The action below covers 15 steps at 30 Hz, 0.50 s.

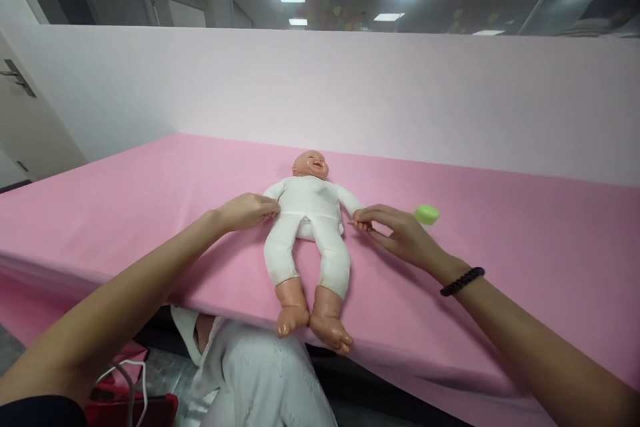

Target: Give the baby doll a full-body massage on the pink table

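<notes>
A baby doll [306, 203] in a white cloth suit lies on its back, with its vinyl head at the far side and its bare vinyl feet at the near table edge. My left hand [245, 211] is at the doll's arm on the left side of the torso, with the fingers closed around it and the doll's small hand hidden. On the other side, my right hand [400, 233] pinches the doll's other hand between its fingertips. A round green cap [427, 214] lies just beyond my right hand, apart from it.
The doll lies on a table covered with pink cloth [125, 207], with a white partition wall [320, 90] behind it. A red bag with a white cord [130, 407] sits on the floor below the near edge. My white trouser legs [260, 373] show under the table.
</notes>
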Available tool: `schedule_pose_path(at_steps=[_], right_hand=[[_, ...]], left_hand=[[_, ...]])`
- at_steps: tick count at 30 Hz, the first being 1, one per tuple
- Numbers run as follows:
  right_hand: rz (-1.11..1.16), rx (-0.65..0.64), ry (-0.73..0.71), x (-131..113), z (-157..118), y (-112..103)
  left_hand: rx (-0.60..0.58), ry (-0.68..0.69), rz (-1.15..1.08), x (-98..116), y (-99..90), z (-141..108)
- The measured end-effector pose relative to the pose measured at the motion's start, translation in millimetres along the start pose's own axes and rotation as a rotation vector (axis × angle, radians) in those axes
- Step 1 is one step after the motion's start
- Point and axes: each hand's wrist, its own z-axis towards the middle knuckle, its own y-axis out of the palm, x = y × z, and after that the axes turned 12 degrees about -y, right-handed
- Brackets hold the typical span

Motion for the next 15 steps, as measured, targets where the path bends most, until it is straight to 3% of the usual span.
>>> schedule_pose_path(at_steps=[2, 4, 9, 12, 13, 15], right_hand=[[-0.060, -0.107, -0.062, 4, -14, 9], [-0.089, -0.165, -0.078, 6, -22, 16], [-0.022, -0.153, -0.052, 2, -22, 19], [0.029, 0.115, 0.007, 5, -6, 12], [0.024, 0.250, 0.035, 9, 3, 9], [0.003, 0.503, 0.105, 23, 29, 2]], left_hand=[[-0.009, 0.159, 0.087, -6, 4.2, -7], [-0.110, 0.175, 0.076, -8, 6.1, -10], [-0.123, -0.203, -0.202, 0, -0.7, -11], [-0.126, -0.089, -0.096, 6, -6.7, 2], [-0.057, -0.018, -0.056, 8, -7.9, 10], [0.210, 0.059, -0.049, 10, -8.8, 34]])
